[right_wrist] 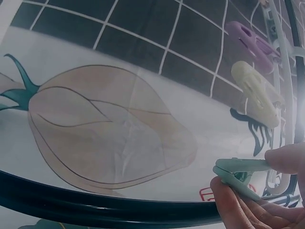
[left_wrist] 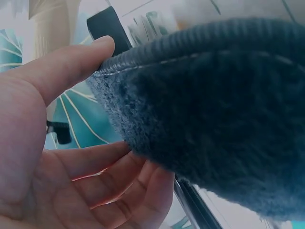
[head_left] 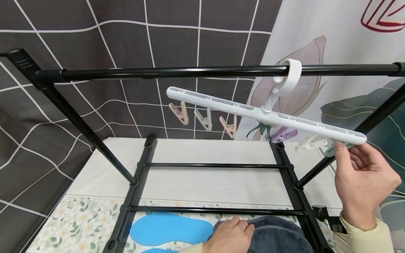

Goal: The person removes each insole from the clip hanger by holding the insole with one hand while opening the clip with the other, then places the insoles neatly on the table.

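A white hanger hangs by its hook from the black top bar, its right end lower. Below its arms are several clothes pegs, among them a purple peg and a cream peg. My right hand is at the hanger's right end, where its thumb and fingers pinch a pale green clothes peg. Low in the head view, my left hand grips the edge of a dark blue, fuzzy-lined fabric piece with a stitched rim.
A black rack frame with slanted posts stands around the work. Blue sole-shaped pieces lie on the floral cloth at the front. A dark gridded curtain and a white printed curtain hang behind.
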The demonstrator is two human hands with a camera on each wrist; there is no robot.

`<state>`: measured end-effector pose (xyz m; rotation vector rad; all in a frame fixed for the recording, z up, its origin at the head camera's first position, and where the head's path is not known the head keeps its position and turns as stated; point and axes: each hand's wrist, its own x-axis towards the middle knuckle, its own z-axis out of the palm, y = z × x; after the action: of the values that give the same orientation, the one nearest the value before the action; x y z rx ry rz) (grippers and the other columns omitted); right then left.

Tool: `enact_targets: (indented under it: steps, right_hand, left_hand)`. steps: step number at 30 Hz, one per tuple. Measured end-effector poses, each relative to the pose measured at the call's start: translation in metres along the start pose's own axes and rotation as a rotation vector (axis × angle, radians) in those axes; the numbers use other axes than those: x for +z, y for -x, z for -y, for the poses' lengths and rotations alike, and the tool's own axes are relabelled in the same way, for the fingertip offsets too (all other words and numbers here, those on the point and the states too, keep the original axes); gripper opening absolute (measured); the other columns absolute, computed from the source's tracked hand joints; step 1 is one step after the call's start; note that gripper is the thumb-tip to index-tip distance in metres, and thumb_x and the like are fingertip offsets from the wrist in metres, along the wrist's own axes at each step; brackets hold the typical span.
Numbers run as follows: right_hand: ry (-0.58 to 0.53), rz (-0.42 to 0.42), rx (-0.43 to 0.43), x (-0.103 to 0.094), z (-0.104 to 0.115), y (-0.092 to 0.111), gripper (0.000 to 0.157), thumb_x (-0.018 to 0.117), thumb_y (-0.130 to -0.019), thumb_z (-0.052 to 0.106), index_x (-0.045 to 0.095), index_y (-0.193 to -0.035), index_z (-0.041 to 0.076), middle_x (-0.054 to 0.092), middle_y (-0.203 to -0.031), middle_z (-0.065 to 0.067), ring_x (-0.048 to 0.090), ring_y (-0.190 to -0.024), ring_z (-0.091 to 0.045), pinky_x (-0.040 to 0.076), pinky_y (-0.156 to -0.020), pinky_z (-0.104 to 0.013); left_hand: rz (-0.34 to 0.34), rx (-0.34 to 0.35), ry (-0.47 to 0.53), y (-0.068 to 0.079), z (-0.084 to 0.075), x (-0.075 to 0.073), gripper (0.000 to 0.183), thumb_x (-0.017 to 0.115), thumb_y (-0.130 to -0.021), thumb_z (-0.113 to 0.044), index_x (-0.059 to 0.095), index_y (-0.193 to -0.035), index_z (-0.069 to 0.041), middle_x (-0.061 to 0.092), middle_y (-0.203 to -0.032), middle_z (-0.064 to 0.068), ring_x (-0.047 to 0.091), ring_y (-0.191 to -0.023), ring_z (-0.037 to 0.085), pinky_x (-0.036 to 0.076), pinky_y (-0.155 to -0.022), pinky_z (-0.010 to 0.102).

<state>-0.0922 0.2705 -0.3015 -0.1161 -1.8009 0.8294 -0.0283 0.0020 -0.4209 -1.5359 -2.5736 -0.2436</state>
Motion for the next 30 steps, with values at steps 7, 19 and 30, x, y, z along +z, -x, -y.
enact_targets:
  steps: [7,19,30]
  right_hand:
    - [0.024,0.001,0.02,-0.001,0.002,0.002,0.032,0.067,-0.083,0.016,0.066,-0.115,0.014,0.069,-0.097,0.002,0.061,-0.077,0.01,0.047,-0.069,-0.006]
    - [0.003,-0.004,0.031,-0.001,0.001,0.002,0.035,0.067,-0.083,0.014,0.064,-0.117,0.012,0.068,-0.098,0.003,0.062,-0.081,0.007,0.047,-0.07,-0.007]
    - [-0.085,-0.052,0.116,0.004,0.02,0.0,0.031,0.071,-0.079,0.007,0.067,-0.11,0.003,0.068,-0.091,0.005,0.062,-0.075,0.008,0.046,-0.067,-0.005]
  left_hand:
    - [0.09,0.014,0.053,0.003,-0.007,0.003,0.044,0.047,-0.095,-0.043,0.059,-0.12,-0.009,0.06,-0.109,0.001,0.054,-0.099,0.008,0.04,-0.08,0.01]
    - [0.007,0.043,-0.075,-0.002,-0.024,0.02,0.037,0.047,-0.094,-0.047,0.067,-0.102,-0.017,0.059,-0.086,-0.006,0.045,-0.068,0.001,0.025,-0.052,0.007]
    - [-0.117,0.007,-0.218,-0.003,-0.036,0.039,0.032,0.046,-0.093,-0.047,0.067,-0.083,-0.025,0.045,-0.063,-0.01,0.028,-0.051,0.0,0.011,-0.041,0.013]
